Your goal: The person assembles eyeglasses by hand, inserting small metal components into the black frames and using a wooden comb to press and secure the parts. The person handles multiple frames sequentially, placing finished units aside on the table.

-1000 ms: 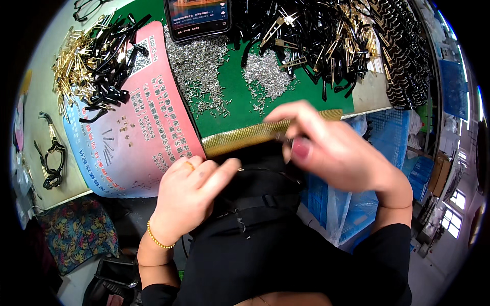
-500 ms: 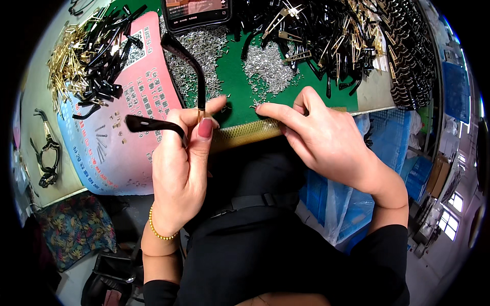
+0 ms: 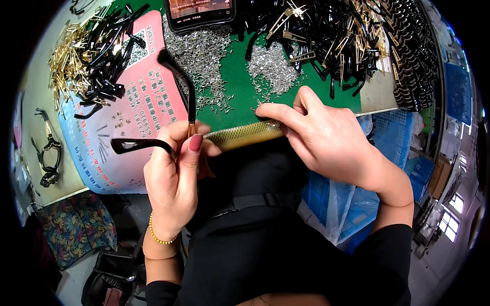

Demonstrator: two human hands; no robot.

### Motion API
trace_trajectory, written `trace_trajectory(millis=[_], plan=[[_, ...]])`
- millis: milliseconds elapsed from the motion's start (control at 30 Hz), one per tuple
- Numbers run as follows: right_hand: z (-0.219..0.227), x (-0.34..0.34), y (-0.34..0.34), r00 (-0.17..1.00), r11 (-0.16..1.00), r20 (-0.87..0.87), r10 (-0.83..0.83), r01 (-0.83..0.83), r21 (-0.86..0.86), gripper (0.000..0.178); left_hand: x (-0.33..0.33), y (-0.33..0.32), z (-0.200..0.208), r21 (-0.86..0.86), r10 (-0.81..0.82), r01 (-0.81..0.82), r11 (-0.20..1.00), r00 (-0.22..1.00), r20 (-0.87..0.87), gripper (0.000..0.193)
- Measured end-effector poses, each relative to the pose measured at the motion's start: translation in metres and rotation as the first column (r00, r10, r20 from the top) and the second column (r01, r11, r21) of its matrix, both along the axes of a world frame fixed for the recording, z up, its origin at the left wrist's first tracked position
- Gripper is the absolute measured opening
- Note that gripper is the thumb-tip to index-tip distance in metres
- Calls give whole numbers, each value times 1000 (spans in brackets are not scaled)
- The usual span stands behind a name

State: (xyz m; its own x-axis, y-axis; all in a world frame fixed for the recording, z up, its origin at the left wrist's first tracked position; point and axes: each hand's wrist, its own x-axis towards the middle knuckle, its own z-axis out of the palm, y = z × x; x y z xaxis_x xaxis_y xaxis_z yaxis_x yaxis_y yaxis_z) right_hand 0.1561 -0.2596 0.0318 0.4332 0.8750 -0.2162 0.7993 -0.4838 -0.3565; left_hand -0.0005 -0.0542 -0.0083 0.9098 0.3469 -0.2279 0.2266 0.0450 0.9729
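Note:
My left hand [image 3: 173, 173] is closed around two black eyeglass temples. One temple [image 3: 191, 97] stands up with a gold section at its base; the other temple [image 3: 140, 147] points left. Whether they join a frame is hidden by my fingers. My right hand [image 3: 326, 137] has its index finger stretched out, the tip touching the green mat [image 3: 232, 92] below a small heap of silver screws [image 3: 273, 69]. Its thumb is apart from the index finger, over the gold mesh-patterned edge strip [image 3: 247, 136]. A tiny piece shows at the fingertip, too small to make out.
A larger heap of silver screw-like pieces [image 3: 201, 61] lies beside a phone [image 3: 200, 23]. Black and gold temples pile up at the left [image 3: 97, 56] and right [image 3: 332, 46]. A pink-and-blue printed sheet [image 3: 109, 168] covers the left side, near a black-and-gold eyeglass frame [image 3: 50, 158].
My left hand has moved left and slightly down with the temples, away from my right hand. My right index fingertip stays at nearly the same spot on the mat.

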Motion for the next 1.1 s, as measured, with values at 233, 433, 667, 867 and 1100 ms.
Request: trace_trajectory(millis=[233, 433, 667, 867, 1100], plan=[[-2, -2, -2, 1000, 1000, 17, -5, 4, 27, 47, 3, -2, -5, 16, 46, -47, 999, 999, 29, 24], [-4, -3, -2, 1000, 998, 6, -20, 19, 62, 47, 2, -1, -8, 43, 35, -37, 998, 998, 50, 25], [-4, -5, -3, 999, 999, 3, -42, 42, 18, 47, 3, -3, -8, 19, 47, -47, 999, 999, 26, 26], [-4, -4, -4, 999, 999, 13, -37, 36, 36, 48, 3, -3, -9, 10, 48, -48, 999, 999, 22, 26], [-6, -4, -2, 999, 998, 9, -31, 31, 53, 46, 1, -3, -9, 12, 45, -45, 999, 999, 16, 26]])
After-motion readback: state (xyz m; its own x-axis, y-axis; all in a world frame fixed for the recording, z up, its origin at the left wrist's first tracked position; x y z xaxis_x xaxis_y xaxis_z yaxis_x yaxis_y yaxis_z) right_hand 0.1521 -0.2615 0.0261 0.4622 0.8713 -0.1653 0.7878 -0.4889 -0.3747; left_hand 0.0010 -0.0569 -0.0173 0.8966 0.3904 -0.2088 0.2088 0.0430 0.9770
